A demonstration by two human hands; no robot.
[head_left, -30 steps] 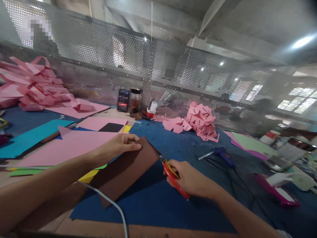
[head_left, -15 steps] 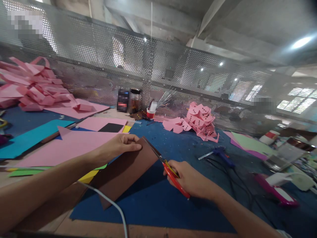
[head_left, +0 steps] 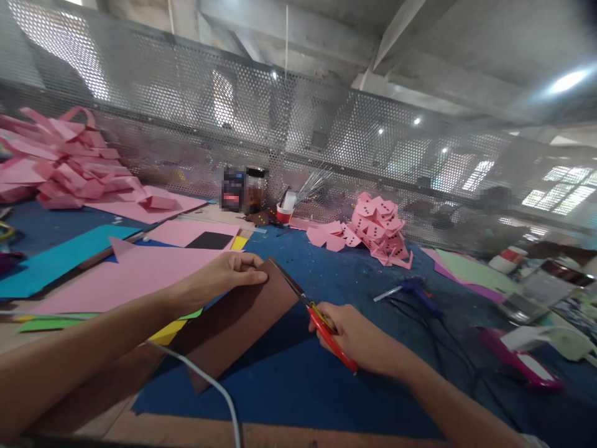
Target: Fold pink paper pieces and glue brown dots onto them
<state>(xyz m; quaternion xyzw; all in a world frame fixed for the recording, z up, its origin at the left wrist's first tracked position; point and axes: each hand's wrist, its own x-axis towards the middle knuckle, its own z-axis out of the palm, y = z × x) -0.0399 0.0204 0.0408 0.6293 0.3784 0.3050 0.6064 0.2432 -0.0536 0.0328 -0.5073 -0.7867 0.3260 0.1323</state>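
Many folded pink pieces (head_left: pixel 69 165) lie heaped at the far left, between ten and eleven o'clock from the brown sheet (head_left: pixel 242 326); nearer, at ten o'clock, a teal sheet (head_left: pixel 60 262) rests on the bench (head_left: pixel 336 270), followed by a large pink sheet (head_left: pixel 149 274) on the same bearing. The left hand (head_left: pixel 240 272), at twelve o'clock, pinches the upper edge of the brown sheet between thumb and bent fingers — the sheet is tilted, and a white cable (head_left: pixel 227 401) crosses in front of its lower end. Farther off, also at twelve, stands a dark-lidded jar (head_left: pixel 255 191), then a red-and-white cup (head_left: pixel 284 214) at one o'clock. Red-and-yellow scissors (head_left: pixel 326 333) have their blades along the sheet's upper right edge; the right hand (head_left: pixel 347 333) grips their handles at three o'clock — I cannot tell how far the blades are parted. A dotted pink heap (head_left: pixel 377 227) sits at two o'clock, a blue glue gun (head_left: pixel 425 297) near three.
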